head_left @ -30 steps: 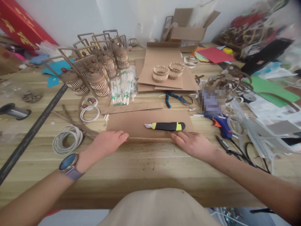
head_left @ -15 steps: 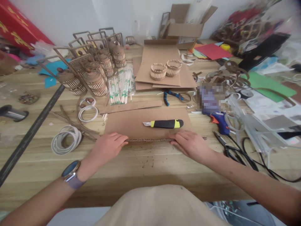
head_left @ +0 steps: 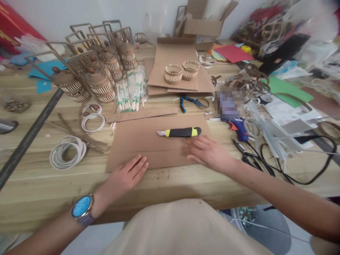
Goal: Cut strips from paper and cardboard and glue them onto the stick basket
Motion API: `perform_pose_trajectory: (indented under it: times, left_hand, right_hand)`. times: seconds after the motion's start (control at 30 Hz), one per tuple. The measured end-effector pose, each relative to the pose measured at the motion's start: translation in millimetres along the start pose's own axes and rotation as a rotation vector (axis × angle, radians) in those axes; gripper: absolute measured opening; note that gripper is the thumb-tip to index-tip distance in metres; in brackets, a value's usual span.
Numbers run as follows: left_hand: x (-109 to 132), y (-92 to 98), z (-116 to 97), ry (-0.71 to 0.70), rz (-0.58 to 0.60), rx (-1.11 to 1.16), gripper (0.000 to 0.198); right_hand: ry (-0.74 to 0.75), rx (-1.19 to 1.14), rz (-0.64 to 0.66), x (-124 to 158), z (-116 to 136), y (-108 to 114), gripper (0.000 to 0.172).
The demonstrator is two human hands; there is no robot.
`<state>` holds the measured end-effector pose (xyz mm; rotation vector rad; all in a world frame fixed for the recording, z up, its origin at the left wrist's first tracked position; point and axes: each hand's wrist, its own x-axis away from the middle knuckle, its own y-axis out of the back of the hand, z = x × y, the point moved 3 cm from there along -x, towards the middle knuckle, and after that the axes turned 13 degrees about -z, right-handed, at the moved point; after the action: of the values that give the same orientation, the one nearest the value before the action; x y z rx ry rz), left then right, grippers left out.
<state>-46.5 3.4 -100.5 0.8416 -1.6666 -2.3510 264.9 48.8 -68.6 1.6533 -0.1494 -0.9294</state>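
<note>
A flat sheet of brown cardboard [head_left: 159, 156] lies before me on the wooden table, with a crease running across its near part. My left hand [head_left: 131, 173] rests on its near left edge, fingers stretched out and apart. Over the right part of the sheet, palm down, is my right hand [head_left: 205, 152]; its fingers are outstretched, their tips blurred, and nothing shows in them. A black and yellow utility knife [head_left: 182, 132] lies on the cardboard just beyond my right hand, its blade out and pointing left.
A narrow cardboard strip [head_left: 143, 115] lies behind the sheet. Farther back are blue-handled pliers [head_left: 183, 102], two small baskets [head_left: 174, 74] on stacked cardboard, and several lidded, handled baskets [head_left: 98, 85]. White tape rolls [head_left: 67, 152] sit left; a blue glue gun [head_left: 240, 129] and scissors [head_left: 252, 156] right.
The near edge of the cardboard, folded up between both hands before, is now laid down flat. My left hand has released its pinch and spread out; my right hand has let go of the fold.
</note>
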Motion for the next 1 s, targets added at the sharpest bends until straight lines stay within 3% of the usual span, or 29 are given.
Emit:
perform_pose_trajectory:
  times: [0.17,0.33,0.4,0.47,0.6,0.7,0.8,1.0]
  left_hand:
    - [-0.8,-1.5,0.4,-0.005,0.067,0.017,0.05]
    - [1.3,-11.8,0.3,0.034,0.012,0.073,0.048]
    - [2.8,-14.4,-0.4,0.046,-0.013,0.057,0.049]
    - [4.7,-15.7,-1.2,0.034,-0.034,0.044,0.048]
    - [9.6,-19.0,0.0,0.019,-0.074,0.071,0.052]
    - [13.6,-23.1,1.3,-0.004,-0.093,0.078,0.052]
    - [16.1,-25.8,2.0,-0.021,-0.093,0.086,0.052]
    - [12.4,-22.6,1.6,-0.053,-0.115,0.053,0.053]
  right_hand:
    - [-0.295,-0.044,0.149,-34.7,-39.0,-19.4,0.04]
    - [-0.428,-0.151,0.169,-36.1,-44.9,-29.4,0.03]
    - [-0.508,-0.153,0.136,-26.3,-39.9,-18.3,0.036]
    - [-0.695,-0.32,0.108,-10.1,-31.9,-3.1,0.043]
    - [-1.356,-1.191,-0.029,35.8,-1.5,20.4,0.04]
    - [-1.524,-1.503,-0.149,64.9,26.6,31.9,0.057]
    - [-1.573,-1.564,-0.195,88.5,49.0,36.4,0.066]
    - [-1.7,-1.331,-0.408,123.0,60.3,42.9,0.04]
